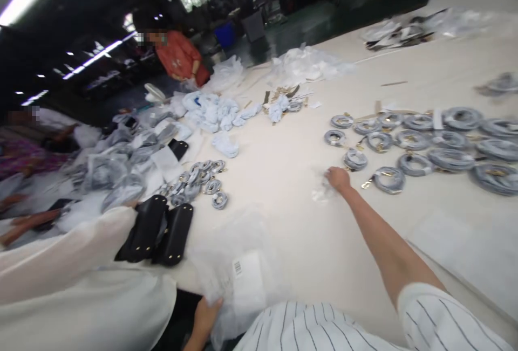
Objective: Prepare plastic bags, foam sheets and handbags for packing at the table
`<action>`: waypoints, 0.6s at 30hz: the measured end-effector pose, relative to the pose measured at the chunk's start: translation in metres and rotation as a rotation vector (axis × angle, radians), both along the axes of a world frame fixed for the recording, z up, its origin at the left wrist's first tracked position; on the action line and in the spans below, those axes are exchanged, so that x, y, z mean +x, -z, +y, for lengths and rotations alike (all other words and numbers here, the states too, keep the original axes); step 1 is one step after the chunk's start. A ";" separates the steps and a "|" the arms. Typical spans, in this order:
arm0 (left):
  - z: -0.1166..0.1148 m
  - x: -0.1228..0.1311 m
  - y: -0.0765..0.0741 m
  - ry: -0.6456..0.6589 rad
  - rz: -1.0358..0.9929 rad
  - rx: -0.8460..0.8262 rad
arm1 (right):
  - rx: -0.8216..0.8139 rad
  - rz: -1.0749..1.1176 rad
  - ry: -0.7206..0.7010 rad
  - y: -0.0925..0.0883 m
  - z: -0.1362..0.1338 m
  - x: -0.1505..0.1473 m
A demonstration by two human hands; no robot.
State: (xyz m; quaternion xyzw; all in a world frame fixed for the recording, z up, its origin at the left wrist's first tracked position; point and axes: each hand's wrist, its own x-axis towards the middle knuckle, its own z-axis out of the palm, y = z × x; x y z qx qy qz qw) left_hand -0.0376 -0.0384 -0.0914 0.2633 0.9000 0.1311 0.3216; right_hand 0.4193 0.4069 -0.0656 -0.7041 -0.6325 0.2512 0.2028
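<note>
The right hand (338, 178) reaches out over the middle of the wide white bench (291, 243), its grip closed on a small crumpled clear plastic bag (322, 192) that lies on the bench top; what the bag holds cannot be told. Just beside it, toward the far right edge, lie rows of coiled grey straps with gold clasps (424, 143). The left hand (205, 316), at the near edge, pinches a large clear plastic bag with a white barcode label (238, 267), its contents blurred. Near it, by the near left corner, stand two black leather bag bases with studs (159, 232).
</note>
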 end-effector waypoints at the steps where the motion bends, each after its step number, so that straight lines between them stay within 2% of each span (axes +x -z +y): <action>1: -0.003 0.002 -0.001 -0.004 -0.015 0.059 | 0.046 0.032 0.019 -0.001 -0.005 0.011; 4: -0.007 0.008 -0.006 -0.018 -0.025 0.197 | 0.148 0.087 0.090 0.009 -0.031 0.045; 7: 0.003 0.017 -0.014 -0.031 -0.014 0.304 | 0.231 0.152 0.144 0.034 -0.076 0.068; 10: 0.033 0.033 -0.024 -0.009 -0.044 0.407 | 0.284 0.103 0.156 0.060 -0.124 0.072; 12: 0.059 0.047 -0.032 0.035 -0.099 0.472 | 0.288 0.008 0.142 0.068 -0.144 0.068; 15: 0.095 0.071 -0.048 0.097 -0.175 0.527 | 0.278 -0.009 0.092 0.064 -0.153 0.064; 18: 0.115 0.089 -0.062 0.117 -0.188 0.508 | 0.267 -0.003 0.085 0.048 -0.140 0.074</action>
